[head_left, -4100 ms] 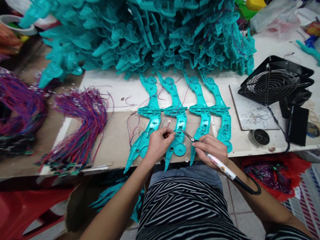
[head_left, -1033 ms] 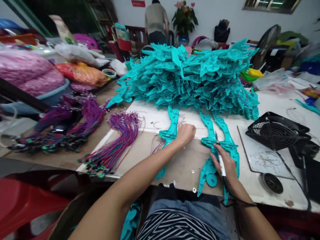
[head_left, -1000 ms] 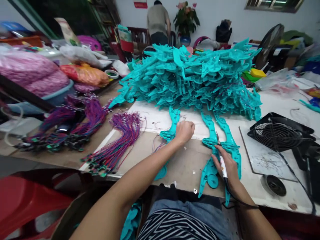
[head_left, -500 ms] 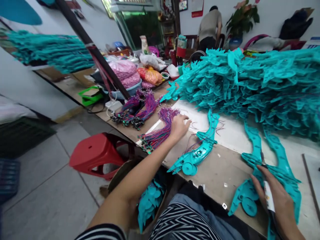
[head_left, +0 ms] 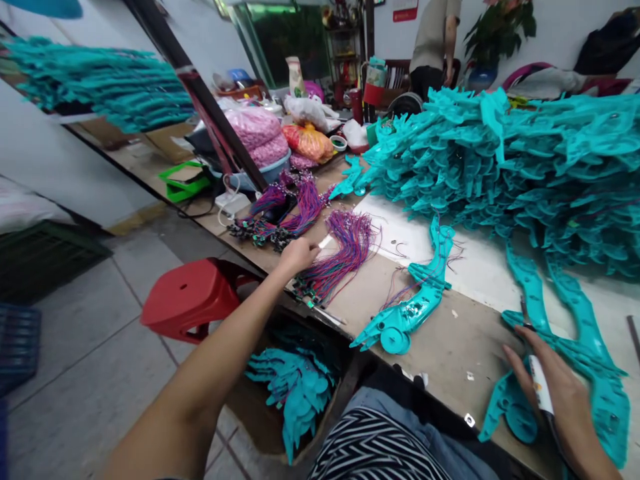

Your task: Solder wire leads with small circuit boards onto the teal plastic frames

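Observation:
My left hand (head_left: pixel 299 256) is at the left edge of a bundle of purple, red and blue wires (head_left: pixel 345 257) with small dark and green ends. Its fingers are curled together, and whatever they may hold is hidden. In my right hand (head_left: pixel 560 387) is a soldering iron (head_left: pixel 540 383) with a white grip, its tip pointing away over turquoise plastic parts (head_left: pixel 583 363). Between the hands lies another turquoise part (head_left: pixel 417 300) with a round disc and thin wires attached.
A tall heap of turquoise parts (head_left: pixel 520 173) fills the table's back right. More wire bundles (head_left: pixel 287 207) lie at the left. Below the table edge, a box (head_left: pixel 260 417) holds turquoise parts beside a red stool (head_left: pixel 187 297). A person (head_left: pixel 433 47) stands behind.
My left hand has moved left and toward me, from the far end of the wire bundle to its left edge. My right hand still holds the soldering iron. The view has shifted slightly.

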A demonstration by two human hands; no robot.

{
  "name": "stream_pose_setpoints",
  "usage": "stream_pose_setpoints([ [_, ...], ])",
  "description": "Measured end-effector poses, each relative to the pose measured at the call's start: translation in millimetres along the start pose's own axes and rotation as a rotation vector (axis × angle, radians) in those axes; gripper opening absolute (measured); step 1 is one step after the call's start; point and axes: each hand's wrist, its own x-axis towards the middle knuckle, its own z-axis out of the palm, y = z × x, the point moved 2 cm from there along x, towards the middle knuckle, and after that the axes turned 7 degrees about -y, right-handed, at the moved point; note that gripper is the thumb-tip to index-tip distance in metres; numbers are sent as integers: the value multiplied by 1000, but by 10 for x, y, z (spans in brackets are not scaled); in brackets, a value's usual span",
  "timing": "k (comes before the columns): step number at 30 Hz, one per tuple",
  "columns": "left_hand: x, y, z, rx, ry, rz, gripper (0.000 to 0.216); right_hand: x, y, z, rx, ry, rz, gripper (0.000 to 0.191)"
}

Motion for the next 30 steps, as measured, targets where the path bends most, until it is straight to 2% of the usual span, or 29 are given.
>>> stream_pose_setpoints([
  [3,35,-60,-107,-111,-26,-9,22,14,-34,13,-38,-10,6,55],
  [10,54,-232,-304,-289,-339,-38,26,21,-41,41,-87,-1,32,59],
  [14,67,-281,-384,-342,-411,-34,24,24,-38,48,-100,-9,31,62],
  [17,50,-311,-410,-332,-361,-10,20,22,-30,52,-110,-19,33,65],
  [21,-117,-413,-445,-87,40,21,23,11,-8,63,-123,-21,22,66],
  [22,-180,-445,-425,-22,79,21,23,8,-3,68,-127,-23,18,66],
  [23,-240,-479,-389,27,67,17,22,6,1,74,-130,-26,15,66],
  [26,-372,-565,-226,81,-97,-3,7,2,1,88,-118,-25,7,63],
  [30,-397,-603,-130,23,-128,-27,11,1,-16,95,-99,-29,14,64],
])
